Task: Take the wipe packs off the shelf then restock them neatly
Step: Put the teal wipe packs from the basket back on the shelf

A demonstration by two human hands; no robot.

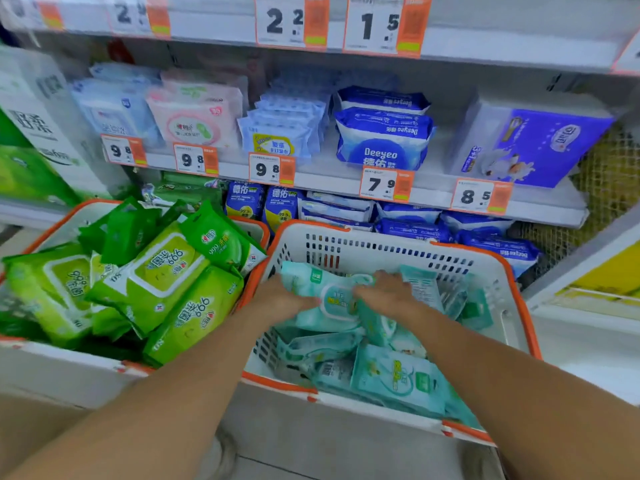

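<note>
A: What are my hands on?

B: Your left hand [282, 299] and right hand [384, 289] both curl round one teal wipe pack [332, 299], lying in the right basket [381, 237].

A: How far along am I?

B: I'd judge the unloading is done and restocking barely begun. Two baskets: the left basket [74, 211] holds about seven green packs [156, 271], the right a jumbled teal heap I can't count.
</note>
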